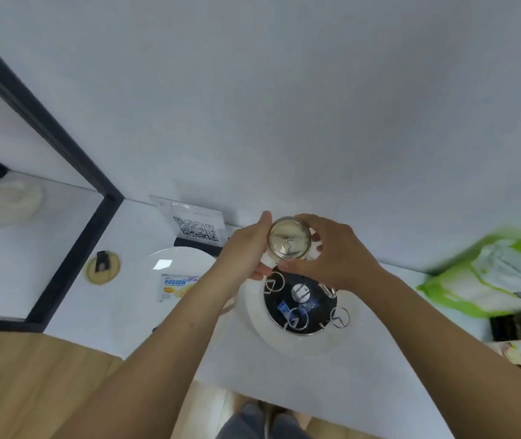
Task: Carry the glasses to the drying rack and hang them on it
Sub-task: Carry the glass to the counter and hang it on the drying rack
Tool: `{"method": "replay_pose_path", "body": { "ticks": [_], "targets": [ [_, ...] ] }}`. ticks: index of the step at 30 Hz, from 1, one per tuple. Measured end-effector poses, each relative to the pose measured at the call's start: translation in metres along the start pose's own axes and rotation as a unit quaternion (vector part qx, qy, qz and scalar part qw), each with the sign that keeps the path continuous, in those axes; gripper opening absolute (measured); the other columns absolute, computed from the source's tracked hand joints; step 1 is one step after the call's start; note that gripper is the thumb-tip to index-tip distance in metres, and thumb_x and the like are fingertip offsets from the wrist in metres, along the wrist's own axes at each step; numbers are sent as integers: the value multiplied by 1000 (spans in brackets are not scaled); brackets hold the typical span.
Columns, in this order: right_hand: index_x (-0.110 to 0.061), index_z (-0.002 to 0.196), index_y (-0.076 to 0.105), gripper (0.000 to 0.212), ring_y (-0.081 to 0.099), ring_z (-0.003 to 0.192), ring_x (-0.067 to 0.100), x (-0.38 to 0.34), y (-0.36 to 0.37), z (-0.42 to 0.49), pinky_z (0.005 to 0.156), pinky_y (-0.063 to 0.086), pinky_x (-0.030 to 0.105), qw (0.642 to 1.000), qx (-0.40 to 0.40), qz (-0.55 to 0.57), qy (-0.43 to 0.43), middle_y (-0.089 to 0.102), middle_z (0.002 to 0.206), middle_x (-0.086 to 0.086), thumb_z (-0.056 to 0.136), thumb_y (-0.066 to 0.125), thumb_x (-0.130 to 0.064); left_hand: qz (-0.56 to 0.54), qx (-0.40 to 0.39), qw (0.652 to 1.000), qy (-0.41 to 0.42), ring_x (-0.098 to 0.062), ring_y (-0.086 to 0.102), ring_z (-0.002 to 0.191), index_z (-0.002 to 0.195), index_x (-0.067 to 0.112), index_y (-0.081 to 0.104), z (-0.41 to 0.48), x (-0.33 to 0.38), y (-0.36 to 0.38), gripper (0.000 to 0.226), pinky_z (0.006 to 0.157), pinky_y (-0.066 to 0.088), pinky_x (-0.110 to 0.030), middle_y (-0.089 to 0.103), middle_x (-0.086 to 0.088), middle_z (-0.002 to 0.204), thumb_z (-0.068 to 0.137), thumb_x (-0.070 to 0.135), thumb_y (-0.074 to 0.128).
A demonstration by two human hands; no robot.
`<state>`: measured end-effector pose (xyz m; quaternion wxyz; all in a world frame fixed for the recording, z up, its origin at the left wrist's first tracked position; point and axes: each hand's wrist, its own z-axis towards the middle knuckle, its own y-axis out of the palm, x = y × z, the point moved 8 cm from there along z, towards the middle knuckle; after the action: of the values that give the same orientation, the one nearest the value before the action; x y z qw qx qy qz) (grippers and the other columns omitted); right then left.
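Glass [289, 238], clear, held above the far edge of the rack [300, 307] on the white tabletop [379, 359], left hand [246, 248] and right hand [332, 251] both in closed grip on its sides; plate [173, 264] with packet [175, 285] left of rack; green bag [490, 274] far right.

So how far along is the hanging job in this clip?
Nothing looks hung yet: the wire loops on the drying rack that show are bare. In hand: one glass, its base towards the camera, held by the left hand and right hand just above the rack's far edge. Left: hanging it. No other glasses are in view.
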<state>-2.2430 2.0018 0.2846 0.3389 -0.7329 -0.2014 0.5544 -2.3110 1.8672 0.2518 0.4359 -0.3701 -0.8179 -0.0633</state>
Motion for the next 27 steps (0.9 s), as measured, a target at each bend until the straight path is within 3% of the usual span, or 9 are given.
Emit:
{"method": "replay_pose_path", "body": {
  "ticks": [3, 5, 8, 12, 16, 19, 22, 25, 27],
  "targets": [
    [-35, 116, 56, 67, 60, 90, 5, 20, 11, 12, 74, 51, 28, 999, -27, 2, 34, 64, 102, -15, 59, 81, -59, 77, -2, 997, -5, -23, 69, 61, 89, 25, 61, 24, -6, 7, 50, 75, 59, -41, 67, -8, 98, 93, 62, 27],
    [-33, 114, 56, 67, 61, 90, 7, 32, 20, 20, 76, 53, 32, 998, -46, -2, 52, 64, 101, -13, 59, 80, -60, 115, -12, 993, -4, -21, 71, 61, 100, 26, 63, 38, -11, 13, 54, 71, 59, -38, 65, -3, 94, 92, 64, 25],
    [-26, 113, 57, 69, 58, 91, 13, 51, 34, 34, 78, 53, 36, 992, -79, -31, 89, 56, 103, -5, 58, 81, -60, 137, -24, 990, -20, -24, 73, 67, 102, 30, 60, 56, -24, 21, 51, 65, 54, -32, 63, 4, 91, 92, 65, 25],
    [-20, 114, 57, 66, 56, 87, 15, 70, 57, 44, 71, 48, 30, 982, -123, -63, 129, 58, 102, 0, 63, 84, -52, 185, -50, 981, -43, -36, 71, 89, 109, 18, 63, 75, -43, 35, 60, 76, 54, -37, 68, -13, 103, 97, 60, 21],
    [-19, 123, 54, 62, 54, 78, 7, 78, 63, 46, 61, 43, 21, 981, -117, -47, 151, 60, 99, -5, 69, 80, -35, 153, -60, 985, -59, -33, 64, 103, 117, 24, 61, 82, -61, 44, 59, 85, 51, -39, 64, -11, 118, 96, 61, 19],
    [-16, 129, 48, 65, 50, 74, 5, 79, 62, 46, 58, 37, 21, 977, -118, -70, 161, 59, 105, 0, 74, 77, -34, 115, -61, 991, -42, -27, 60, 103, 108, 31, 56, 81, -64, 46, 44, 87, 52, -39, 60, -6, 117, 98, 55, 21],
    [-9, 137, 39, 74, 55, 100, 24, 72, 58, 41, 75, 45, 32, 971, -124, -112, 171, 58, 122, 11, 78, 74, -37, 95, -70, 993, -26, -21, 61, 102, 104, 35, 56, 76, -62, 43, 36, 81, 50, -36, 59, -4, 125, 99, 52, 25],
    [-11, 141, 34, 73, 50, 118, 28, 64, 41, 27, 89, 44, 37, 975, -102, -104, 170, 53, 132, 12, 82, 69, -37, 122, -57, 991, -1, -27, 51, 128, 140, 27, 47, 71, -57, 30, 53, 111, 35, -43, 47, -3, 149, 98, 55, 31],
    [-15, 147, 28, 73, 43, 127, 26, 58, 25, 13, 96, 40, 37, 978, -80, -99, 167, 47, 141, 9, 87, 64, -37, 125, -15, 991, 42, -25, 46, 133, 145, 25, 42, 65, -43, 20, 56, 111, 31, -36, 46, -4, 151, 97, 54, 37]
  ]
}}
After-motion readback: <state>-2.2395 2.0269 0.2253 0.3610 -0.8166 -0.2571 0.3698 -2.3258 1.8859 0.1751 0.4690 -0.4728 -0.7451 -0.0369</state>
